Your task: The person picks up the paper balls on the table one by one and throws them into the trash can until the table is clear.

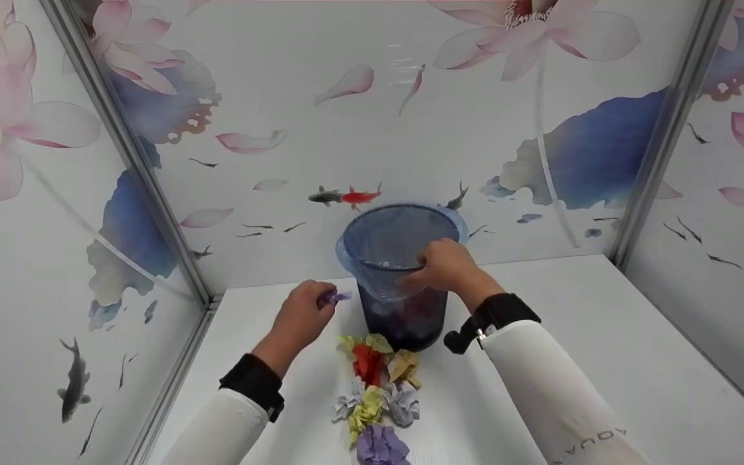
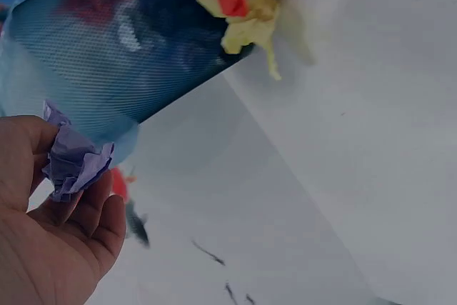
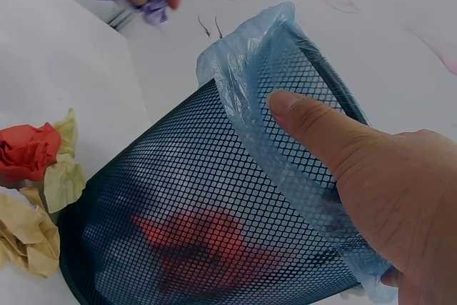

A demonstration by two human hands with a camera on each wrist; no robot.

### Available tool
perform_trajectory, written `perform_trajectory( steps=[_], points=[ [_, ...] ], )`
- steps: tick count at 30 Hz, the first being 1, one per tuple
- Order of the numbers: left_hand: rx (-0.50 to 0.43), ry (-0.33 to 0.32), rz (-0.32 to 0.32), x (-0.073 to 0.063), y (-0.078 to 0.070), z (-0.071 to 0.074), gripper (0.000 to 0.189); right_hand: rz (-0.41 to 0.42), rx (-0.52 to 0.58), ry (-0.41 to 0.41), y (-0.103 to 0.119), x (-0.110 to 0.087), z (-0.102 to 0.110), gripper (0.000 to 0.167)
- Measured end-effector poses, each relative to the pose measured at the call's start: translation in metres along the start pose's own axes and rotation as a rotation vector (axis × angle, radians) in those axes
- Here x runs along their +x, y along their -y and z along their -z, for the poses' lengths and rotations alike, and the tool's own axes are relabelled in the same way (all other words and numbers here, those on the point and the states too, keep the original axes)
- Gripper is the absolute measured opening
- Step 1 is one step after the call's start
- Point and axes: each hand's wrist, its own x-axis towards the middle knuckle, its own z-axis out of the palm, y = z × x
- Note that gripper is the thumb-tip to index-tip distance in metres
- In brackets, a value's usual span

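Note:
My left hand (image 1: 304, 313) pinches a crumpled purple paper ball (image 2: 75, 158) between thumb and fingers, just left of the bin's rim. A dark mesh wastebasket (image 1: 404, 316) stands on the table, lined with a thin blue plastic bag (image 3: 246, 98) folded over its rim. My right hand (image 1: 446, 268) grips the near right of that rim, its thumb outside over the bag and its fingers inside. Through the mesh, red crumpled paper (image 3: 207, 241) shows in the bin.
In front of the bin lie several crumpled papers: a red one (image 1: 367, 363), yellow ones (image 1: 367, 410), a tan one (image 1: 404, 367), grey ones (image 1: 403, 403) and a purple one (image 1: 382, 445). White panels (image 1: 281, 77) printed with lotus and fish enclose the white table (image 1: 540, 303).

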Motion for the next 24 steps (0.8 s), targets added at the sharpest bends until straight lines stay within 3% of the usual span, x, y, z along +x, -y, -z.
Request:
perform_trajectory(
  steps=[6,11,16,24],
  points=[
    [-0.065,-0.058,-0.05,0.03,-0.029,0.034,0.027,0.012,0.002,-0.004,-0.001,-0.001,0.0,0.063],
    [-0.1,-0.053,-0.053,0.05,-0.051,0.046,0.031,0.008,0.002,-0.001,0.0,-0.001,0.001,0.06],
    [-0.107,-0.047,-0.059,0.067,-0.069,0.043,0.029,0.015,-0.001,-0.012,-0.001,0.0,0.001,0.058],
    [-0.109,-0.055,-0.08,0.088,-0.089,0.023,0.028,0.034,-0.04,-0.023,0.0,0.001,0.001,0.059]
  ],
)
